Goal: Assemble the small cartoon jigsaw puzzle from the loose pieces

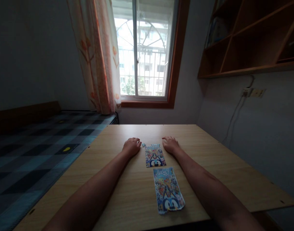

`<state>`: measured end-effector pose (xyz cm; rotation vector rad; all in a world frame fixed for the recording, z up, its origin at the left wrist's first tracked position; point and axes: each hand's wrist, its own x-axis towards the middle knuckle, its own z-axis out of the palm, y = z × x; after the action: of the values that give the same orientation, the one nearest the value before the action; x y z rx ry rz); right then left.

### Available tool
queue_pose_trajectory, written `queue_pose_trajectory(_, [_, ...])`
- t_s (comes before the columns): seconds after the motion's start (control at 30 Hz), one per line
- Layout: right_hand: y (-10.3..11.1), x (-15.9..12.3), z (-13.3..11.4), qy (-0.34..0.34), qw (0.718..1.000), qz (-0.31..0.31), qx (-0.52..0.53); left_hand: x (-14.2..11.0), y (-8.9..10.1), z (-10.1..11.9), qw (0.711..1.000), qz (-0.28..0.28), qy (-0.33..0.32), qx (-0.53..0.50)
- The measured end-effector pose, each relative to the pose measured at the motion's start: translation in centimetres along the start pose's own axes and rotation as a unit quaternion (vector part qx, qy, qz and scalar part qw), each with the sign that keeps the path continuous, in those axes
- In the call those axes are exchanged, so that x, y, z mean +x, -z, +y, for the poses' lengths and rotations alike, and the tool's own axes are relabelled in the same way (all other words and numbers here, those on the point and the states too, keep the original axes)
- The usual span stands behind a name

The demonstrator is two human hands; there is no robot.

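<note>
A mostly assembled jigsaw puzzle (155,156) lies flat on the wooden table (127,199), its far edge uneven and a blue dog face at its near end. My left hand (132,146) rests on the tabletop to its left, fingers loosely bent and apart, holding nothing visible. Between that hand and the puzzle are small loose puzzle pieces (143,145), too small to count. On the other side, my right hand (170,144) lies beside the puzzle's far right corner, fingers extended and apparently without anything in them. Nearer to me is a torn-edged picture sheet (168,189) with matching artwork.
A bed with a checked cover (48,154) adjoins the table's left side. Beyond the table are a window (149,57) and a flowered curtain (96,57). Wooden shelves (253,41) hang on the right wall above a socket with a cable (246,93).
</note>
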<state>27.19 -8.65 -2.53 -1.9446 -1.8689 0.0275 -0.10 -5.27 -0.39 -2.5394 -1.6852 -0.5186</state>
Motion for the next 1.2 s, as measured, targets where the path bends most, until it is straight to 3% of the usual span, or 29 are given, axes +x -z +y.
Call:
queue_pose_trajectory(0.2, [-0.4, -0.4, -0.1, 0.131, 0.986, 0.033, 0.098, -0.3, 0.1, 0.1, 1.0, -0.004, -0.009, 0.001])
queue_pose_trajectory(0.37, [0.0, -1.1, -1.0, 0.22, 0.963, 0.017, 0.152, -0.5, 0.4, 0.2, 1.0, -0.011, -0.018, 0.003])
queue_pose_trajectory(0.73, [0.2, -1.4, -1.1, 0.246, 0.959, -0.005, 0.14, -0.5, 0.1, 0.0, 1.0, -0.001, -0.025, -0.006])
queue_pose_trajectory(0.87, [0.3, -1.4, -1.1, 0.249, 0.959, -0.01, 0.137, -0.6, 0.3, 0.3, 0.998, 0.043, -0.027, -0.031])
queue_pose_trajectory(1.0, [0.5, -1.5, -1.2, 0.263, 0.954, -0.009, 0.142, -1.0, 0.9, 1.3, 0.993, 0.087, -0.075, -0.03])
queue_pose_trajectory(1.2, [0.5, -1.5, -1.3, 0.27, 0.953, -0.005, 0.139, -1.5, 0.9, 2.8, 0.985, 0.062, -0.156, -0.03])
